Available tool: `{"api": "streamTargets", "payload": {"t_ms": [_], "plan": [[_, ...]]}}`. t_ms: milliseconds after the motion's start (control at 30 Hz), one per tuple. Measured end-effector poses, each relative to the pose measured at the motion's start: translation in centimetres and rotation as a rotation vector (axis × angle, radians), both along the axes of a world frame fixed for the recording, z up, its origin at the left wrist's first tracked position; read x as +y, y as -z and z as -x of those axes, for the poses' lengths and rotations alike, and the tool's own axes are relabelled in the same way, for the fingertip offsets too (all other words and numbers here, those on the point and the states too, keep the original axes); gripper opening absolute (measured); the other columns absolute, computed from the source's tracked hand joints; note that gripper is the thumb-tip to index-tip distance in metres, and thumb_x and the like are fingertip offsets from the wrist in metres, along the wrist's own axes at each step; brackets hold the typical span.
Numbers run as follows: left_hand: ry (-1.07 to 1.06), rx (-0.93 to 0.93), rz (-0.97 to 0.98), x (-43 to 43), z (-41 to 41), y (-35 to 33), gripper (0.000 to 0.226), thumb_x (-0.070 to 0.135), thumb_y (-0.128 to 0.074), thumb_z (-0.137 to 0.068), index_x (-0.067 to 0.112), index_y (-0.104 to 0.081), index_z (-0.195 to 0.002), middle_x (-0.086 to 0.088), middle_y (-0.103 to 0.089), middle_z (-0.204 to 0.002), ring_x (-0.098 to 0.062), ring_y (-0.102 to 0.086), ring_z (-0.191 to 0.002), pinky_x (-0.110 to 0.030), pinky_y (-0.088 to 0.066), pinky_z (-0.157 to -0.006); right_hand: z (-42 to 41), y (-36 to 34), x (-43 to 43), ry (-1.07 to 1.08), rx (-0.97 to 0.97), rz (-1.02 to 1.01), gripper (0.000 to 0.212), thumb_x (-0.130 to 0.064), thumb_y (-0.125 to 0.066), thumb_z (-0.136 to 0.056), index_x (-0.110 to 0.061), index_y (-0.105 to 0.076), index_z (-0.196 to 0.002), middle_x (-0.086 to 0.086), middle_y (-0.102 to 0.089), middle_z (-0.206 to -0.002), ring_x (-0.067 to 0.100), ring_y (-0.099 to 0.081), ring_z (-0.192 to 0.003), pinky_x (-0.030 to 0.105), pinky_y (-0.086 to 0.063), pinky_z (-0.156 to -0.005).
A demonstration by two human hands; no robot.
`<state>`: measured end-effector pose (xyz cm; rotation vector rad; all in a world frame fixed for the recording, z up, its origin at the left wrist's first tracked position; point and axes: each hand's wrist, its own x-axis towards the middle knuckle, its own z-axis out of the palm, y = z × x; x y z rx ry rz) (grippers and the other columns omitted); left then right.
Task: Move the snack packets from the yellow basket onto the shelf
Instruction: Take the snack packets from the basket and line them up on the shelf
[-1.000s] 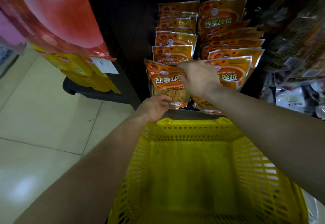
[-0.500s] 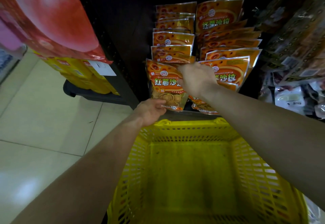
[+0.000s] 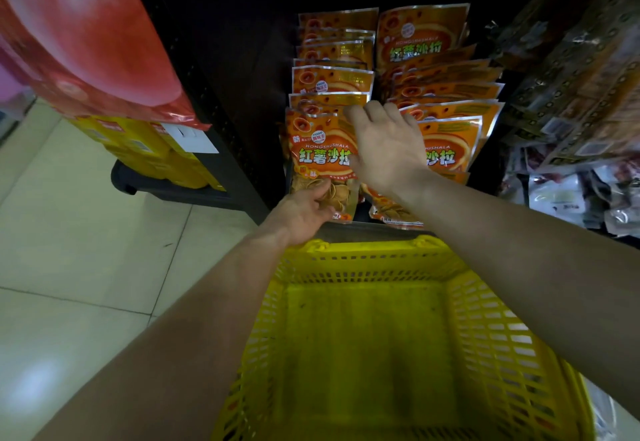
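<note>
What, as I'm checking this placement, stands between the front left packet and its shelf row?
Nothing visible. The front packet already stands against the left row on the shelf; the left hand grips its bottom edge, the right hand rests open at its top corner.

Front left packet [image 3: 320,156], orange: brand line "HONGSHUSHALA" in white capitals; under it, large yellow characters "红薯沙拉", the last one partly behind the right hand [image 3: 388,149]; a round white badge near the top reads "FOOD", its smaller characters too small to read; the fine print along the lower edge is illegible

Front right packet [image 3: 446,149], same design: only "…SHALA" and "沙拉" show past the hand

Rear right packet [image 3: 419,38], top of the right row: "HONGSHUSHALA", faint, above "红薯沙拉" in green

White tag [image 3: 189,138] on the left shelf edge: no legible writing

Yellow boxes [image 3: 138,142] beside the tag: labels blurred, unreadable
</note>
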<state>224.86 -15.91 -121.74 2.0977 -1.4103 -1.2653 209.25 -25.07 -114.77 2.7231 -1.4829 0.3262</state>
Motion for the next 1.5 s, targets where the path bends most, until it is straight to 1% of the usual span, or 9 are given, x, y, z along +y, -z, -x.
{"api": "streamTargets", "payload": {"t_ms": [400,467,567,767,900,1067,1267,1367,1500], "plan": [[0.03,-0.074,0.044,2.5,0.8,-4.5,0.065,0.037,-0.061,-0.096,0.044,-0.029,-0.152,0.001,-0.047,-0.151,-0.017,-0.048,-0.134,-0.028,-0.038,-0.107,4.8,-4.2,2.2,-0.057,0.144,-0.23,0.068,-0.051,-0.07,-0.08,-0.024,-0.046,-0.137,0.006,-0.052,-0.136,0.03,-0.047,-0.128,0.049,-0.038,-0.104],[0.032,-0.103,0.04,2.7,1.0,-5.3,0.065,0.039,-0.06,-0.097,0.049,-0.026,-0.151,-0.001,-0.045,-0.152,-0.02,-0.05,-0.132,-0.03,-0.042,-0.106,6.1,-4.4,2.9,-0.056,0.22,-0.263,0.055,-0.047,-0.069,-0.083,-0.028,-0.051,-0.131,0.003,-0.056,-0.13,0.028,-0.053,-0.122,0.045,-0.042,-0.099],[0.002,-0.1,0.058,3.3,1.1,-5.8,0.063,0.039,-0.06,-0.097,0.051,-0.028,-0.15,0.0,-0.044,-0.154,-0.02,-0.05,-0.132,-0.038,-0.044,-0.108,7.7,-4.3,3.3,-0.009,0.301,-0.229,0.029,-0.022,-0.063,-0.088,-0.032,-0.059,-0.115,0.002,-0.066,-0.111,0.027,-0.063,-0.104,0.04,-0.045,-0.088],[0.003,-0.142,0.107,3.6,2.0,-5.9,0.059,0.039,-0.059,-0.097,0.047,-0.034,-0.149,0.003,-0.043,-0.153,-0.02,-0.05,-0.13,-0.032,-0.045,-0.103,10.0,-3.9,2.1,0.127,0.353,-0.158,0.025,-0.011,-0.061,-0.085,-0.028,-0.059,-0.102,0.001,-0.065,-0.09,0.028,-0.064,-0.09,0.038,-0.044,-0.079],[0.007,-0.107,0.154,2.8,3.1,-6.4,0.048,0.036,-0.061,-0.096,0.04,-0.049,-0.143,0.003,-0.053,-0.144,-0.017,-0.053,-0.125,-0.022,-0.043,-0.091,10.3,-3.5,1.4,0.15,0.349,-0.185,0.018,-0.015,-0.061,-0.086,-0.027,-0.057,-0.098,-0.003,-0.048,-0.075,0.027,-0.063,-0.086,0.036,-0.039,-0.073],[0.004,-0.075,0.198,1.8,4.1,-7.7,0.03,0.032,-0.063,-0.094,0.036,-0.064,-0.125,0.01,-0.068,-0.117,-0.008,-0.061,-0.105,-0.018,-0.046,-0.082,10.2,-3.4,1.6,0.103,0.299,-0.25,0.023,-0.026,-0.065,-0.086,-0.028,-0.06,-0.108,0.001,-0.065,-0.099,0.027,-0.063,-0.094,0.037,-0.044,-0.08],[-0.005,-0.083,0.255,1.8,4.1,-9.8,0.015,0.024,-0.068,-0.091,0.039,-0.067,-0.095,0.017,-0.068,-0.097,0.0,-0.063,-0.092,-0.018,-0.05,-0.083,9.8,-3.5,2.6,0.019,0.288,-0.294,0.051,-0.054,-0.064,-0.082,-0.028,-0.055,-0.125,0.003,-0.061,-0.119,0.028,-0.058,-0.111,0.041,-0.046,-0.087],[-0.038,-0.168,0.295,2.3,3.2,-10.6,0.013,0.026,-0.065,-0.092,0.038,-0.065,-0.096,0.021,-0.063,-0.092,-0.002,-0.061,-0.09,-0.019,-0.046,-0.081,8.9,-4.0,3.0,0.001,0.221,-0.287,0.058,-0.066,-0.055,-0.082,-0.027,-0.054,-0.126,0.001,-0.06,-0.123,0.028,-0.056,-0.115,0.043,-0.046,-0.09],[-0.136,-0.245,0.324,2.8,1.3,-10.4,0.013,0.028,-0.063,-0.093,0.035,-0.06,-0.104,0.016,-0.063,-0.098,-0.007,-0.062,-0.09,-0.029,-0.053,-0.081,6.9,-5.4,2.4,-0.016,0.043,-0.306,0.065,-0.072,-0.04,-0.086,-0.026,-0.053,-0.129,0.002,-0.059,-0.125,0.027,-0.054,-0.118,0.042,-0.05,-0.087]]}}
